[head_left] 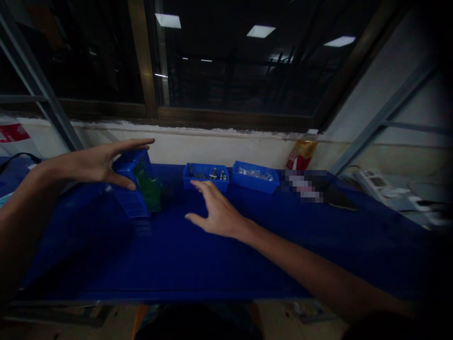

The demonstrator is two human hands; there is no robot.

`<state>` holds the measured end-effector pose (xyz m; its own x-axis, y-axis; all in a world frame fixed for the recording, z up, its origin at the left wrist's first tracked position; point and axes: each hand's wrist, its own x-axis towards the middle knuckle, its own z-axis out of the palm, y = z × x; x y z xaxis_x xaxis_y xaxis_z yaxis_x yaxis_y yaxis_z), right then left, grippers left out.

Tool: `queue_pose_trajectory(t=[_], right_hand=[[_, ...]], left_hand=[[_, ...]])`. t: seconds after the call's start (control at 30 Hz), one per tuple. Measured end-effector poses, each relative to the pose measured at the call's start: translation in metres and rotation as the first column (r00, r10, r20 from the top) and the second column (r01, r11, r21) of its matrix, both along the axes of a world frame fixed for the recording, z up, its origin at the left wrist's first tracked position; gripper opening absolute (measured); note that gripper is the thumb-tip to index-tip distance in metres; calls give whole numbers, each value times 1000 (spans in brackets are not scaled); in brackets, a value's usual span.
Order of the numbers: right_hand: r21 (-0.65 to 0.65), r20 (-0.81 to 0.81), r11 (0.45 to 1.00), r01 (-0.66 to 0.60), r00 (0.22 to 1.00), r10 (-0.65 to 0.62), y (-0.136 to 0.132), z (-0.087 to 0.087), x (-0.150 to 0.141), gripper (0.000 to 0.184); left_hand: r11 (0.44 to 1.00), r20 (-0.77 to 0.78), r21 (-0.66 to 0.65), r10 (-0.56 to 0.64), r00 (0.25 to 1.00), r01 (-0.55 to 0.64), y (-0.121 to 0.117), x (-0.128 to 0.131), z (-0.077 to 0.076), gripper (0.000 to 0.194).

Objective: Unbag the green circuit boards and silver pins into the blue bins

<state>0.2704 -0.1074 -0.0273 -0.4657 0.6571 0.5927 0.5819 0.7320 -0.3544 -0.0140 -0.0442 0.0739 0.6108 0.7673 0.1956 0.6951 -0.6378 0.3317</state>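
Note:
My left hand [101,163] grips a blue plastic bin [132,208] by its upper end, fingers over the top and thumb on the near side. The bin is tipped up so that its mouth faces right. Green, bag-like material [149,189] shows at that mouth; what it holds I cannot make out. My right hand [215,210] is over the table with thumb and fingers apart and nothing in it. Just beyond it sits a blue bin with metal bolts or fittings [214,174]. To the right of that is another blue bin [256,184] with clear plastic bags [255,173].
The blue tabletop [184,264] runs up to a wall below a dark window. At the back right stand a red and gold packet [302,153], a dark flat object [338,196] and a white power strip [377,182]. Grey metal posts [385,113] rise on both sides.

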Motion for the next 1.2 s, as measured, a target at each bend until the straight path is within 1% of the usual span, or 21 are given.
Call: queue_pose_trajectory(t=[0.03,0.07,0.1,0.13,0.2,0.23,0.27,0.33,0.43,0.5,0.57,0.67,0.77,0.9,0.93,1.07,1.13,1.2], right_hand=[[-1,26,997,-78,997,78,-3,-3,-14,76],[8,25,993,-117,993,117,-4,-5,-26,83],[17,20,991,-136,991,135,-4,-8,-35,88],[30,5,991,-132,991,132,-3,-9,-41,93],[55,-40,994,-97,994,99,0,-12,-44,100],[65,-58,995,-80,995,84,2,-14,-41,102],[72,-68,995,-73,995,78,4,-15,-36,102],[84,-44,992,-90,995,94,7,-16,-25,95],[76,67,984,-159,986,154,8,-17,-10,80],[68,106,985,-158,983,150,6,-18,-7,78],[75,96,990,-121,989,114,5,-20,-8,78],[88,86,991,-102,992,94,3,-22,-15,71],[75,93,991,-107,991,100,3,-20,-19,66],[17,104,992,-125,987,122,3,-15,-19,61],[7,110,992,-126,986,125,4,-15,-20,56],[-10,165,992,-125,978,125,8,-18,-23,25],[-5,170,990,-142,975,140,10,-19,-25,19],[6,147,986,-167,975,164,12,-19,-26,20]], left_hand=[[1000,-83,6,-15,996,16,-3,12,4,97],[999,-135,6,-30,990,31,-6,24,8,99],[997,-171,-14,-73,983,72,-10,36,11,100],[989,-184,-34,-145,972,141,-13,48,12,96],[947,-136,-25,-322,937,322,-20,70,12,89],[927,-104,4,-373,922,376,-23,79,9,85],[909,-70,33,-413,908,416,-24,86,6,84],[892,44,80,-450,892,446,-25,96,-3,88],[891,302,69,-448,842,449,-23,102,-22,101],[888,416,11,-423,805,460,-22,99,-36,102],[893,487,-47,-372,791,448,-24,94,-49,93],[913,548,-61,-307,778,404,-31,88,-62,80],[918,576,-59,-289,765,392,-35,86,-66,76],[911,588,-97,-272,762,401,-36,86,-64,72],[910,582,-103,-273,766,403,-36,86,-64,72],[900,546,-102,-306,780,425,-40,87,-64,77],[892,540,-111,-316,780,438,-41,87,-64,79],[886,538,-121,-320,780,447,-40,86,-64,77]])
